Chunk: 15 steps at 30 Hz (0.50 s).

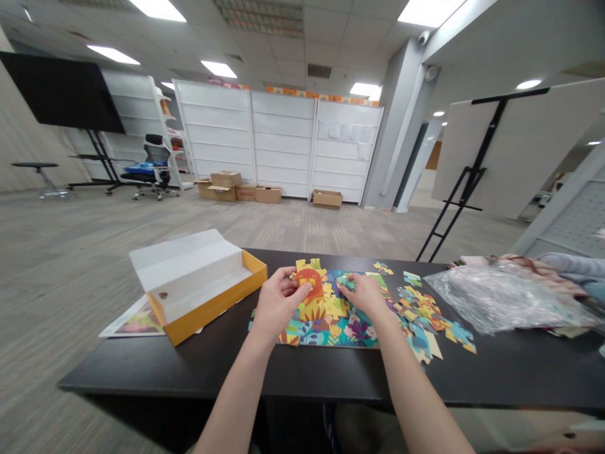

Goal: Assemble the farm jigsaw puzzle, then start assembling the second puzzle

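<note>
A colourful, partly joined jigsaw puzzle (pixel 321 334) lies on the black table (pixel 227 372). My left hand (pixel 278 301) is over its left part, fingers closed on a yellow piece with an orange lion face (pixel 309 284). Over the puzzle's right part, my right hand (pixel 365 293) pinches a small teal puzzle piece (pixel 347 282) between thumb and fingers. Several loose puzzle pieces (pixel 420 309) are heaped to the right of the puzzle, close to my right forearm.
An open yellow box (pixel 212 314) with a white inside stands at the left, over a printed sheet (pixel 137 318). Clear plastic bags (pixel 501 299) and folded cloth lie at the right. Two loose pieces are near the far edge. Beyond are cardboard boxes (pixel 227 183) and shelves.
</note>
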Each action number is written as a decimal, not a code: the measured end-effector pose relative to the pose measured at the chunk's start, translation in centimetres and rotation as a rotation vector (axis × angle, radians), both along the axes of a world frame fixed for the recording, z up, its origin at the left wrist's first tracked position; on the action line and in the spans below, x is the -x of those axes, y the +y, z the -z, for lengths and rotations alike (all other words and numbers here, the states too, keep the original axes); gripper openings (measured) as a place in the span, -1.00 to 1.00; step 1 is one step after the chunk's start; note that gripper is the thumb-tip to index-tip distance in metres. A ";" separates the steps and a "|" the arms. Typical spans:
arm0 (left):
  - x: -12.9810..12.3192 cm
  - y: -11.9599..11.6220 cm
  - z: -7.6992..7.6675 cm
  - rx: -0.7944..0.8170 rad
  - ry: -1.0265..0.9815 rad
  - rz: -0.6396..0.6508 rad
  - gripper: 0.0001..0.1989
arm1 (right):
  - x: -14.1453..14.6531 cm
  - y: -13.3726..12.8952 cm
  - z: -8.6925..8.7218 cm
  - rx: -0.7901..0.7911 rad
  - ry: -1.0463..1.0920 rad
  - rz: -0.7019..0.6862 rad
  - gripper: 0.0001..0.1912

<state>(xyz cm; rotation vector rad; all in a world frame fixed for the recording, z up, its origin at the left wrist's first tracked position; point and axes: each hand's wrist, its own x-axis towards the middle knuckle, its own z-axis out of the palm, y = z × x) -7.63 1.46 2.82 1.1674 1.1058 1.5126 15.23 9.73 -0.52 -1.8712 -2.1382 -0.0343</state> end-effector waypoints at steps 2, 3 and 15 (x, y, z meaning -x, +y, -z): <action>-0.1 0.0 0.0 -0.002 0.001 0.000 -0.47 | -0.1 -0.1 -0.2 0.001 0.017 0.004 -0.64; -0.1 0.0 0.0 -0.001 0.001 -0.005 -0.46 | -0.1 -0.1 -0.2 0.003 0.029 0.009 -0.66; -1.1 -0.1 -0.3 0.032 0.038 -0.003 -0.43 | -0.4 0.1 0.3 -0.013 0.176 -0.019 -0.73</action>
